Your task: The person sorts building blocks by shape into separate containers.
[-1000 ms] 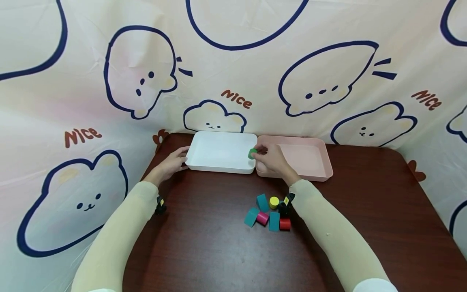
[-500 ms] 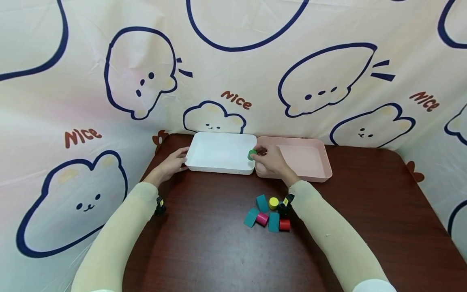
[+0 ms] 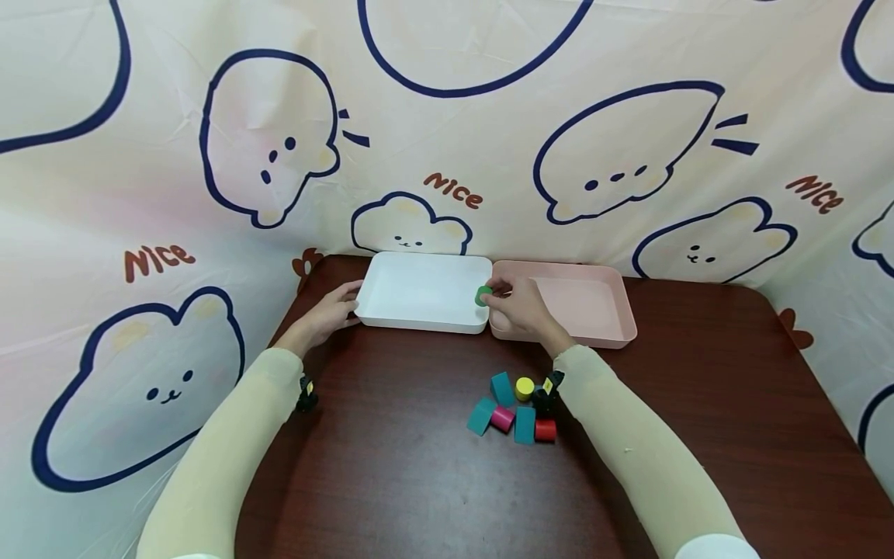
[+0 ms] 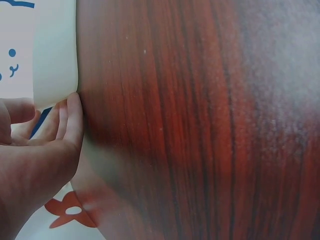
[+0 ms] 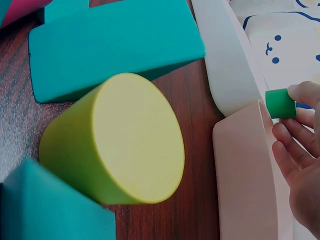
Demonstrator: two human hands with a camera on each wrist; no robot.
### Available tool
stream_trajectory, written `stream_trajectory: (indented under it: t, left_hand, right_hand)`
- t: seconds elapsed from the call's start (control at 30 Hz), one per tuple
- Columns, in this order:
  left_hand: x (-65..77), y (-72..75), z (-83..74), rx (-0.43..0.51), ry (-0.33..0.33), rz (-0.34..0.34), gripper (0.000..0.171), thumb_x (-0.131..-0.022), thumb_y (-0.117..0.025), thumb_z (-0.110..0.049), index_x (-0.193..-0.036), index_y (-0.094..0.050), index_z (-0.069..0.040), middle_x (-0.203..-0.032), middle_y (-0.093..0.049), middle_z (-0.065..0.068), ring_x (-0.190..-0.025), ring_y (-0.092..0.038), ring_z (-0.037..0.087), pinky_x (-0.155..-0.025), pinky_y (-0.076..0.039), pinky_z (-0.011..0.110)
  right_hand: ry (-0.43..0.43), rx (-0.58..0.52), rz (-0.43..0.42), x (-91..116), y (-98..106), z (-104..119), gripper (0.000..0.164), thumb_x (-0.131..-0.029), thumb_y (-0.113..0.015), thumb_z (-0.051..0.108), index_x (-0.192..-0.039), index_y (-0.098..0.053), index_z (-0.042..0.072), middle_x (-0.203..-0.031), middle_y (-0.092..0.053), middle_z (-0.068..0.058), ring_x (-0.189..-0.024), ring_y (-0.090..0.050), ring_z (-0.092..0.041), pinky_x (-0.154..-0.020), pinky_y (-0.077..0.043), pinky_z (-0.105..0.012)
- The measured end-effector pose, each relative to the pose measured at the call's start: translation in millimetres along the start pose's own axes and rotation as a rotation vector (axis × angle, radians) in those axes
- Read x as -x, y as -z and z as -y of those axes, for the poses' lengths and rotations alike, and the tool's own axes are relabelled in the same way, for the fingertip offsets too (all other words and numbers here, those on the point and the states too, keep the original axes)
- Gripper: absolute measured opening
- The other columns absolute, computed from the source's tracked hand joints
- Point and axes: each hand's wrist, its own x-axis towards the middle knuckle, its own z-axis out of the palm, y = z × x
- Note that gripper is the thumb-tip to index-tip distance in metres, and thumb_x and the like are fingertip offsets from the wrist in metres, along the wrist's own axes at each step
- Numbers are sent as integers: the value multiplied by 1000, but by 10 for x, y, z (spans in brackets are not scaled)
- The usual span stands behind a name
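My left hand [image 3: 331, 313] rests its fingers against the left end of a white tray [image 3: 426, 324]. In the left wrist view, the fingertips [image 4: 75, 107] touch the outside of the tray wall near its lower corner. My right hand [image 3: 522, 304] pinches a small green cylinder block [image 3: 483, 295] between thumb and fingers. It holds the block over the white tray's right edge, beside the pink tray [image 3: 587, 307]. The right wrist view shows the green block at the fingertips, close to the pink tray's corner, with the lower fingers beside the tray wall.
Several blocks lie on the dark wooden table [image 3: 391, 450] below the right forearm: teal blocks [image 3: 525, 425], a yellow cylinder [image 3: 524, 389], a magenta cylinder [image 3: 502, 419] and a red cylinder [image 3: 545, 430]. A printed cloth [image 3: 447, 140] hangs behind the trays.
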Motion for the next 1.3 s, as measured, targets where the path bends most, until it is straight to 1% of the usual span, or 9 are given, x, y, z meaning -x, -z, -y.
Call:
stream_trajectory:
  t: [0.23,0.33,0.63,0.87,1.13,1.3]
  left_hand:
    - [29,-4,-1,8,-12,6,58,-116,-32,-11,-172,-15,-17,-169,-25,24,-151,-36,42,-124,-32,59]
    - [21,1,9,3,-18,10,58,-116,-31,-11,-172,-13,-16,-170,-23,25,-152,-35,43,-123,-32,59]
    - [14,5,11,5,-6,10,58,-116,-33,-11,-171,-16,-16,-169,-26,23,-151,-37,41,-123,-34,58]
    - [18,-1,5,-3,-3,10,58,-116,-32,-11,-171,-14,-15,-169,-25,23,-151,-36,41,-123,-34,57]
    - [2,-8,24,22,-10,4,59,-116,-32,-9,-171,-14,-15,-169,-25,23,-151,-37,41,-123,-34,57]
    - [-1,1,21,21,-2,4,59,-116,-32,-9,-172,-14,-16,-170,-24,23,-151,-36,41,-123,-34,57]
  right_hand:
    - [-10,2,2,3,-2,-1,24,-99,-77,20,-117,-73,5,-111,-71,-10,-105,-65,-27,-98,-56,-43]
    - [-12,-6,-2,8,-3,7,22,-99,-77,19,-116,-73,5,-110,-71,-10,-105,-65,-28,-97,-57,-43]
    - [-33,-5,4,15,-15,-18,22,-99,-77,17,-117,-72,4,-109,-72,-11,-104,-66,-28,-96,-58,-42]
    - [-44,-1,6,20,-18,-27,23,-100,-76,17,-118,-72,4,-109,-71,-10,-103,-65,-27,-95,-58,-41]
    - [-8,36,18,31,13,-28,26,-100,-76,19,-119,-72,1,-109,-73,-11,-104,-67,-27,-96,-57,-42]
    - [10,27,32,44,36,-30,26,-100,-76,18,-118,-72,1,-109,-73,-10,-104,-67,-27,-97,-57,-43]
